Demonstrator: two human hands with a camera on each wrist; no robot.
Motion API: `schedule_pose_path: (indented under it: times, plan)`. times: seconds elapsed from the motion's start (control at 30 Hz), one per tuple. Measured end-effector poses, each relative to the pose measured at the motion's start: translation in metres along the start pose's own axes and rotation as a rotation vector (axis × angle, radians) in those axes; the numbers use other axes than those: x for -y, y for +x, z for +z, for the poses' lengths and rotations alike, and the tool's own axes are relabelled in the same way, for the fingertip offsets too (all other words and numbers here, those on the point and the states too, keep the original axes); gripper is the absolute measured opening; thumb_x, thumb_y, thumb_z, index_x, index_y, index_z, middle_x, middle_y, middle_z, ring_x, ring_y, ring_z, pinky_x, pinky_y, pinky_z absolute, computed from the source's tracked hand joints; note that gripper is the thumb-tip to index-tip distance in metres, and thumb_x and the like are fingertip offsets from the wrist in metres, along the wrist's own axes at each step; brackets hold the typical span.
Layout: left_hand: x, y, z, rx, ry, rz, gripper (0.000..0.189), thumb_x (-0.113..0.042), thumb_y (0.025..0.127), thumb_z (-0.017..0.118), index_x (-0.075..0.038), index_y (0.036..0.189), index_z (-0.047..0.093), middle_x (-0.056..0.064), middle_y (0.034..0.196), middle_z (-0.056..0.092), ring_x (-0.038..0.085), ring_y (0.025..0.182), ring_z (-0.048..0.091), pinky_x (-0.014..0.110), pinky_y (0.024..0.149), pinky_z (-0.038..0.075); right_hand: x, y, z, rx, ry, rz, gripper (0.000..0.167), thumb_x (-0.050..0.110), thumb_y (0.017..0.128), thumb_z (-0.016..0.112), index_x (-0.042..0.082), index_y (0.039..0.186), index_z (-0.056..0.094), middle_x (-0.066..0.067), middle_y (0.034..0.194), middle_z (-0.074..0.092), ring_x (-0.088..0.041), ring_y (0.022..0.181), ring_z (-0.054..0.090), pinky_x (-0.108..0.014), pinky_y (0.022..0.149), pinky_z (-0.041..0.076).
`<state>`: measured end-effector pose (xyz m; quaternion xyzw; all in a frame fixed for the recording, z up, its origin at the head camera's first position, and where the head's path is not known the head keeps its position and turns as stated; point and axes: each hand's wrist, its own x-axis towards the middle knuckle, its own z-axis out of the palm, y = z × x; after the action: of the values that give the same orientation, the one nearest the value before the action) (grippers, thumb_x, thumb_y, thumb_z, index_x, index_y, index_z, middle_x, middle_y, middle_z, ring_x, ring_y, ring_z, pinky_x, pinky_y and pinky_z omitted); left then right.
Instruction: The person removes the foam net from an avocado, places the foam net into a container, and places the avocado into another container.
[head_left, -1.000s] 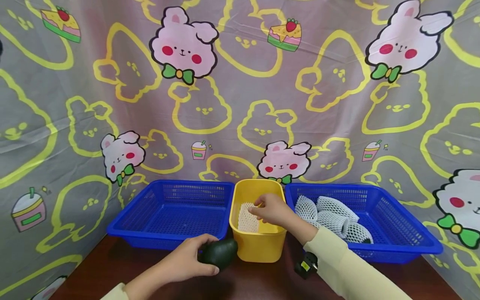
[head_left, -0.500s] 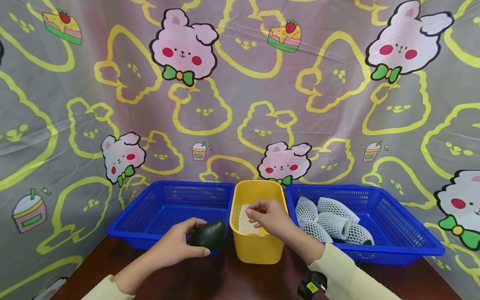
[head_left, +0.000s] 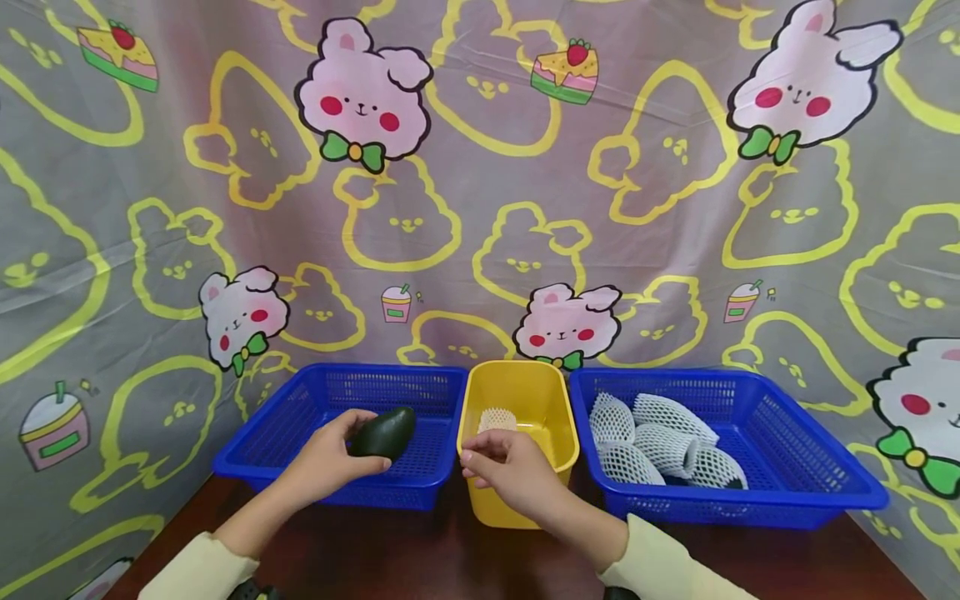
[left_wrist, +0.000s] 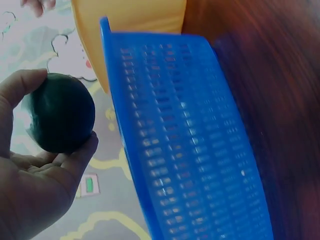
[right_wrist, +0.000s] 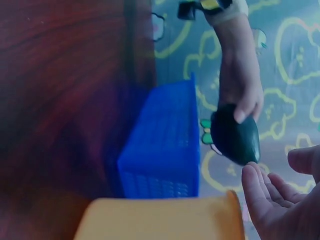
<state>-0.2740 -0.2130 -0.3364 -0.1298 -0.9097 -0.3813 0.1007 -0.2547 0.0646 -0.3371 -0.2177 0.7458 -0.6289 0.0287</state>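
Note:
My left hand (head_left: 326,454) grips a smooth dark green avocado (head_left: 384,433) over the left blue basket (head_left: 405,493). In the left wrist view the thumb lies on top of the avocado (left_wrist: 62,115) and the fingers support it from below. Over the front rim of the yellow bin (head_left: 495,510), my right hand (head_left: 517,471) has loosely bent fingers and holds nothing. A whitish foam net sleeve (head_left: 497,418) is inside this bin, partly hidden by that hand. The right wrist view has the right fingertips overlapping the avocado's lower end.
To the right, another blue basket (head_left: 795,508) holds several items in white foam nets (head_left: 667,450); dark surface shows at one net's end. Both baskets and the bin stand side by side on a dark wooden table (head_left: 420,567), with a printed cartoon curtain (head_left: 465,192) behind.
My left hand has carried the avocado left and up, from in front of the yellow bin to over the left basket. My right hand has drawn back toward the bin's front rim.

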Motion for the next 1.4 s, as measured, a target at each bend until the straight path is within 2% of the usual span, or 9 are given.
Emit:
schedule_pose_path:
  times: [0.23, 0.47, 0.6, 0.7, 0.83, 0.93, 1.2, 1.4]
  plan:
    - [0.023, 0.011, -0.008, -0.053, 0.052, -0.04, 0.071, -0.03, 0.074, 0.083, 0.003, 0.128, 0.051, 0.018, 0.115, 0.06, 0.029, 0.096, 0.06, 0.036, 0.069, 0.052, -0.013, -0.009, 0.022, 0.082, -0.002, 0.025, 0.019, 0.009, 0.092, 0.065, -0.007, 0.103, 0.066, -0.005, 0.085, 0.067, -0.022, 0.079, 0.065, -0.029, 0.067, 0.055]
    - [0.043, 0.016, -0.019, -0.087, 0.121, -0.094, 0.074, -0.03, 0.074, 0.083, 0.007, 0.128, 0.048, 0.025, 0.116, 0.058, 0.034, 0.094, 0.059, 0.044, 0.072, 0.052, -0.03, -0.01, 0.04, 0.108, -0.023, 0.036, 0.016, 0.006, 0.091, 0.066, -0.005, 0.102, 0.066, -0.008, 0.084, 0.068, -0.022, 0.077, 0.066, -0.029, 0.064, 0.055]
    - [0.054, 0.021, -0.026, -0.096, 0.161, -0.109, 0.075, -0.027, 0.074, 0.081, 0.011, 0.128, 0.045, 0.03, 0.115, 0.056, 0.037, 0.094, 0.059, 0.047, 0.073, 0.051, -0.038, -0.008, 0.046, 0.099, 0.001, 0.054, 0.014, 0.004, 0.091, 0.065, -0.006, 0.1, 0.066, -0.007, 0.083, 0.067, -0.025, 0.076, 0.067, -0.034, 0.062, 0.056]
    - [0.061, 0.024, -0.032, -0.098, 0.174, -0.125, 0.076, -0.026, 0.076, 0.08, 0.013, 0.129, 0.042, 0.033, 0.115, 0.054, 0.04, 0.093, 0.059, 0.048, 0.072, 0.051, -0.043, -0.006, 0.051, 0.086, 0.039, 0.094, 0.012, 0.004, 0.091, 0.064, -0.007, 0.097, 0.066, -0.011, 0.081, 0.068, -0.028, 0.076, 0.068, -0.036, 0.062, 0.057]
    - [0.071, 0.026, -0.04, -0.089, 0.172, -0.174, 0.08, -0.026, 0.077, 0.078, 0.015, 0.131, 0.037, 0.036, 0.116, 0.051, 0.04, 0.091, 0.058, 0.047, 0.069, 0.051, -0.049, -0.003, 0.056, 0.063, 0.106, 0.154, 0.012, 0.004, 0.091, 0.064, -0.008, 0.094, 0.065, -0.013, 0.079, 0.067, -0.033, 0.077, 0.069, -0.038, 0.063, 0.057]
    - [0.081, 0.029, -0.044, -0.086, 0.182, -0.207, 0.08, -0.027, 0.078, 0.078, 0.016, 0.131, 0.036, 0.036, 0.116, 0.051, 0.039, 0.09, 0.058, 0.046, 0.067, 0.051, -0.052, 0.0, 0.059, 0.041, 0.152, 0.166, 0.013, 0.003, 0.091, 0.063, -0.009, 0.095, 0.064, -0.013, 0.079, 0.067, -0.034, 0.077, 0.069, -0.039, 0.064, 0.057]
    - [0.102, 0.035, -0.05, -0.061, 0.197, -0.274, 0.077, -0.027, 0.078, 0.076, 0.019, 0.126, 0.038, 0.036, 0.111, 0.053, 0.039, 0.088, 0.058, 0.047, 0.068, 0.051, -0.059, 0.006, 0.066, -0.012, 0.225, 0.192, 0.014, 0.006, 0.095, 0.06, -0.008, 0.094, 0.059, -0.011, 0.082, 0.067, -0.027, 0.077, 0.068, -0.04, 0.069, 0.057]
    - [0.113, 0.04, -0.05, -0.033, 0.248, -0.28, 0.076, -0.027, 0.078, 0.077, 0.021, 0.123, 0.04, 0.037, 0.108, 0.054, 0.041, 0.089, 0.057, 0.05, 0.072, 0.05, -0.063, 0.008, 0.072, -0.051, 0.337, 0.224, 0.018, 0.013, 0.099, 0.055, -0.002, 0.089, 0.056, -0.011, 0.082, 0.067, -0.02, 0.075, 0.067, -0.037, 0.069, 0.057]
